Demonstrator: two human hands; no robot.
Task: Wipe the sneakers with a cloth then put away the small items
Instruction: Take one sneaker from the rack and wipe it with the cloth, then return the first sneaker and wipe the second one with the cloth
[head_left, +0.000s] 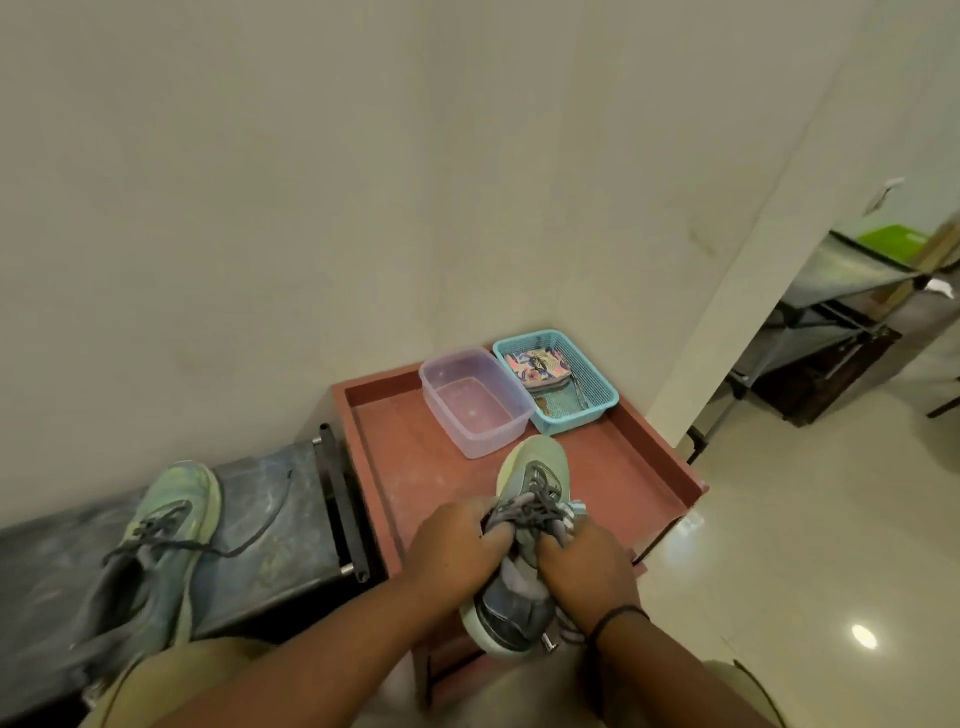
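Both hands clamp the sneaker (530, 525) at lower centre: left hand (457, 545) steadying the laces, right hand (582, 566) pressing a cloth (569, 517), likely wiping.

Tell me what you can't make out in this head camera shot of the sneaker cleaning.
- Cloth: in the head view only a pale scrap shows by the right hand; the fingers hide the rest.
- Held sneaker: both hands, including the left hand, cover its middle.
- Blue basket: a patterned item shows; the smaller things beside it are too small to identify.
- Second sneaker: blurred, so dirt cannot be judged.
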